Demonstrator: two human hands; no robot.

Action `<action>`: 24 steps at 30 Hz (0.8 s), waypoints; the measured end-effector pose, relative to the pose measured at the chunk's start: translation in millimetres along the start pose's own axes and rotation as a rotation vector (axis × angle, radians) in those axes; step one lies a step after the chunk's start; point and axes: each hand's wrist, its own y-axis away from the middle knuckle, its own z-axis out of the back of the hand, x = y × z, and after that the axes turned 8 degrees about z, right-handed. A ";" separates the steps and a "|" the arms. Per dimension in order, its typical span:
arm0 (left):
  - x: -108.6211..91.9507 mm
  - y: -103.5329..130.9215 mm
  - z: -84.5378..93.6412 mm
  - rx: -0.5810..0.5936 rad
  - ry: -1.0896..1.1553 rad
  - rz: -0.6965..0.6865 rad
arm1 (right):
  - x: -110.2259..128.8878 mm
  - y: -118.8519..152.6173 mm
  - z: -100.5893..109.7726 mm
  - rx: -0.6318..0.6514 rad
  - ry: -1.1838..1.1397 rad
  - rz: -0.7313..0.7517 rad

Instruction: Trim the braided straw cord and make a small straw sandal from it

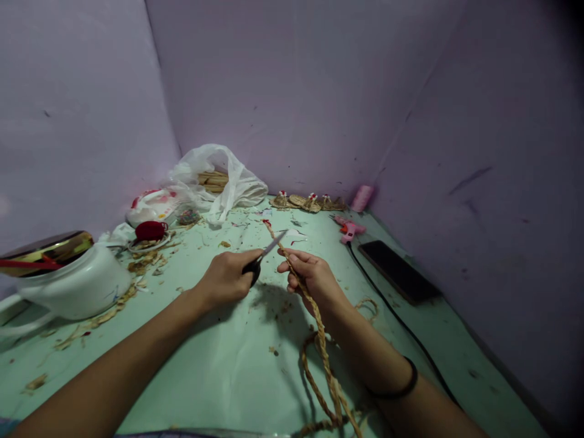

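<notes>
The left hand (pixel 228 277) has a closed grip on a pair of scissors with black handles and a grey metal blade (pixel 272 245); how far apart the blades stand cannot be told. The right hand (pixel 314 277) pinches a long tan braided fibre cord (pixel 322 331) between thumb and fingers, its grip closed on it just short of the tip. That tip, bound in red thread (pixel 267 222), points toward the far edge of the pale green tabletop (pixel 219 365), while the rest trails under the right wrist and loops down to the near edge.

The step in hand looks like trimming or tidying the braid near its bound end, since the blade lies across it, though whether it touches cannot be told. A cut there would call for holding the braid steady, fingertips clear of the blade, and leaving the red binding whole.

Near the right edge lie a pink hot-glue gun (pixel 349 232) and a black rectangular smartphone (pixel 399 271). Small woven straw hats with red-and-white trim (pixel 312 203) stand along the far edge; a glossy white rounded pot (pixel 91 286) sits by the left edge.
</notes>
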 end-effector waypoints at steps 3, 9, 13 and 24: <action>-2.5 -5.4 1.6 -0.069 0.420 0.230 | 2.9 2.1 -3.1 0.004 0.022 -0.021; -2.9 -10.0 6.0 -0.088 1.000 0.494 | -2.0 5.8 -5.9 0.103 0.052 -0.086; -0.8 -10.7 4.5 -0.045 1.185 0.514 | -10.2 7.9 -6.8 0.167 0.087 -0.129; -10.1 -8.9 3.5 -0.137 1.175 0.475 | -16.8 13.0 -10.8 0.236 0.047 -0.226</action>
